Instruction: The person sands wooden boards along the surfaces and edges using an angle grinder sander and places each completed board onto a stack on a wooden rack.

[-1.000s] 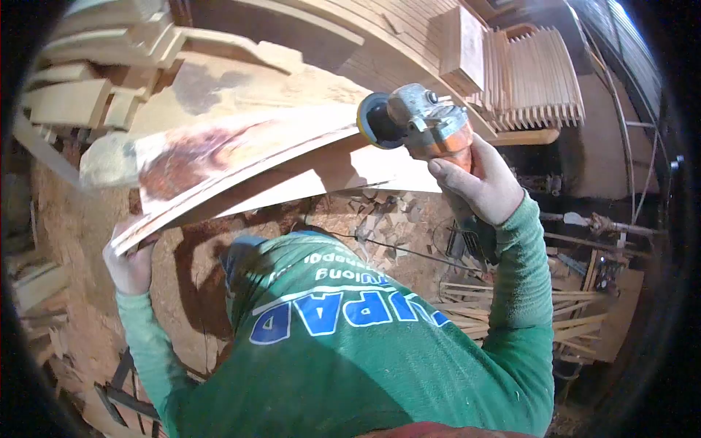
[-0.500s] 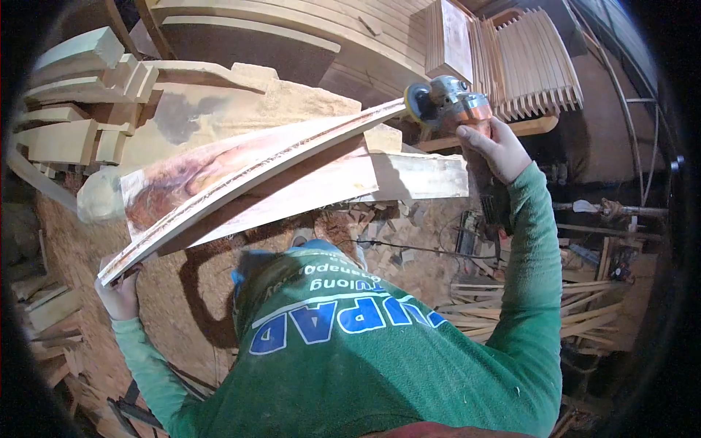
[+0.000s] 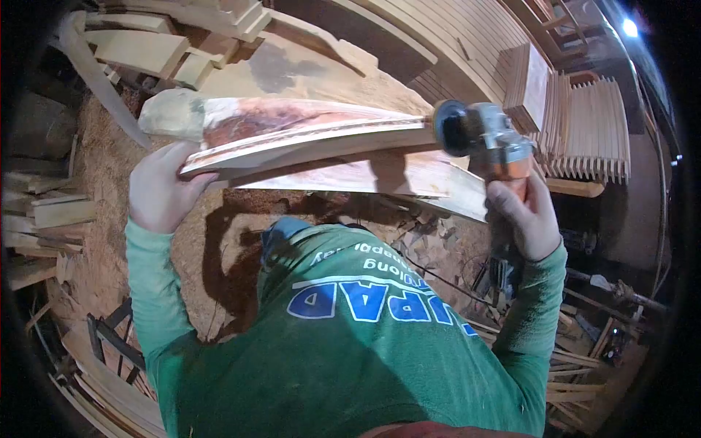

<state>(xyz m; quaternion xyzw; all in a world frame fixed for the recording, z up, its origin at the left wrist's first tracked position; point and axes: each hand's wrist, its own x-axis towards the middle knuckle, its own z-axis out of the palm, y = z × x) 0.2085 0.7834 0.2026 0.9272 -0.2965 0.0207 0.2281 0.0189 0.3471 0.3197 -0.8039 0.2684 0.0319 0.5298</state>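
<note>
Your left hand (image 3: 162,191) is pinching the long, curved, pale wooden strip (image 3: 314,146), now running more lengthwise over the pink-streaked flat board (image 3: 321,177); your right hand (image 3: 534,223) is gripping the orange-grey disc grinder (image 3: 499,140) near that board's right end.

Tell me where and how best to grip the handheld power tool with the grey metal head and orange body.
Grip the orange body behind the grey metal head, probably coming from the side away from the round dark disc. The body juts out beyond the head, so fingers should wrap it clear of the disc, as the right hand does.
</note>
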